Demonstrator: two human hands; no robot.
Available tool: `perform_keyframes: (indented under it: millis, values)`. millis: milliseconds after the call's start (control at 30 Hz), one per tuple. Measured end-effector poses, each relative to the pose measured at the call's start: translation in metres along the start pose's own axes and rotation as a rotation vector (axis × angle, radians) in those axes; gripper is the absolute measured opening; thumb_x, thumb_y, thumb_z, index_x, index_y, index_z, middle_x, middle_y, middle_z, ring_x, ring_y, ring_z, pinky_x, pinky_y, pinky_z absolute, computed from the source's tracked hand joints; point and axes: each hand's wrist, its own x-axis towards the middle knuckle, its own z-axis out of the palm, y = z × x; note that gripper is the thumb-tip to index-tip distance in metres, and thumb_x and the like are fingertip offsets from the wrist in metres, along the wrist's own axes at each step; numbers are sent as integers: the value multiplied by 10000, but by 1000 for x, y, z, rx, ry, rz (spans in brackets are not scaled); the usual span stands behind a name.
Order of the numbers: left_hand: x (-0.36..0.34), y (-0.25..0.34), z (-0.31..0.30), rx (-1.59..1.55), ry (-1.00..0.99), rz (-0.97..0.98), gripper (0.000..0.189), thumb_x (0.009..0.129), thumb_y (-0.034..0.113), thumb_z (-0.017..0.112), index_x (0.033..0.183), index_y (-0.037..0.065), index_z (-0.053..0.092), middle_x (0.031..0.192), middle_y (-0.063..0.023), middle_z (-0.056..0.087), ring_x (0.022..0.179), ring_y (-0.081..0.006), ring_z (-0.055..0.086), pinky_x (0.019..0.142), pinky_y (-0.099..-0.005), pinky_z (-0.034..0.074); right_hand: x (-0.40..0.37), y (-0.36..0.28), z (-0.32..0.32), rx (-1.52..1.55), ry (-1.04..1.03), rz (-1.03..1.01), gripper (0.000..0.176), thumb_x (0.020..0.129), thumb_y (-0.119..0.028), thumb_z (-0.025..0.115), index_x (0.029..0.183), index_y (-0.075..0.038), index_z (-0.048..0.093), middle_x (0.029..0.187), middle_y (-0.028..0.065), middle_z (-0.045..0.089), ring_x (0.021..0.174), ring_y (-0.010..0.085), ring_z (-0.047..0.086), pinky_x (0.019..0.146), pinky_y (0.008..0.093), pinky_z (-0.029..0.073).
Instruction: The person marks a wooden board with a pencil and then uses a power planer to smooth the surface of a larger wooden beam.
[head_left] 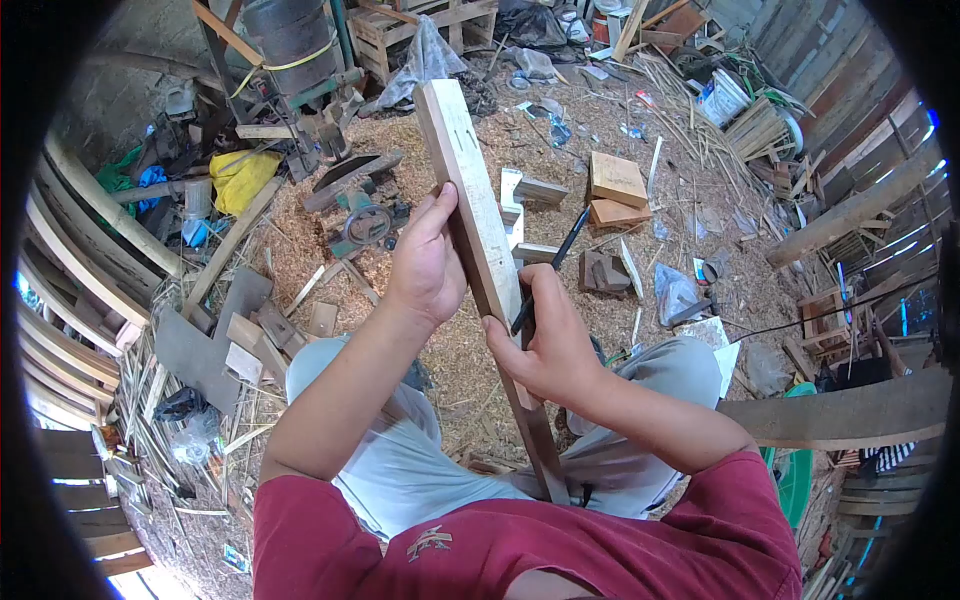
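Observation:
A long squared wooden beam (477, 190) stands tilted in front of me, its lower end between my legs and its upper end pointing away. My left hand (428, 262) is wrapped round the beam's left side, thumb along the edge. Lower down, my right hand (548, 340) grips a slim black pen (570, 238), which slants up to the right across the beam. The fingers of that hand also rest against the wood. Small dark marks show on the beam's pale face.
Wood shavings cover the ground. Beyond the beam lie wooden blocks (618, 180), a dark block (606, 273) and a machine part with a round wheel (367, 224). A yellow cloth (243, 182) lies left; a white bucket (722, 98) stands back right.

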Motion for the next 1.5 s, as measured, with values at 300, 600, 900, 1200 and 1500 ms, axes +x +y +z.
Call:
perform_keyframes:
  millis: [300,600,900,1200,1500]
  values:
    - [-4,2,3,41,-59,23,353,1130,325,449,1303,43,573,1149,-139,690,1058,-242,672,962,-411,545,1,2,0,-3,-27,2,523,905,-239,733,1264,31,464,1081,277,567,1001,475,600,845,525,499]
    - [-2,2,2,30,-70,9,364,1134,334,434,1325,50,556,1137,-147,687,1048,-243,671,950,-414,544,5,-3,-1,21,0,-11,493,910,-219,725,1256,25,473,1064,270,563,988,464,597,835,519,494]
    - [-5,3,8,28,-57,9,363,1137,314,427,1341,37,543,1168,-157,674,1073,-261,665,977,-432,537,10,-1,-1,-4,13,-14,499,905,-224,732,1258,19,476,1058,263,566,978,459,611,818,522,498]
    - [-3,6,2,28,-113,-8,379,1130,288,441,1393,24,510,1238,-131,658,1123,-255,657,1015,-429,524,10,-4,-1,-3,25,-26,499,900,-231,739,1244,19,477,1046,258,560,947,464,609,792,520,500]
    - [-1,5,5,29,-57,8,409,1137,310,423,1372,-4,540,1236,-144,652,1133,-254,646,1007,-425,525,11,0,1,-27,36,-41,484,900,-226,739,1211,23,463,1034,261,552,942,465,596,793,524,493]
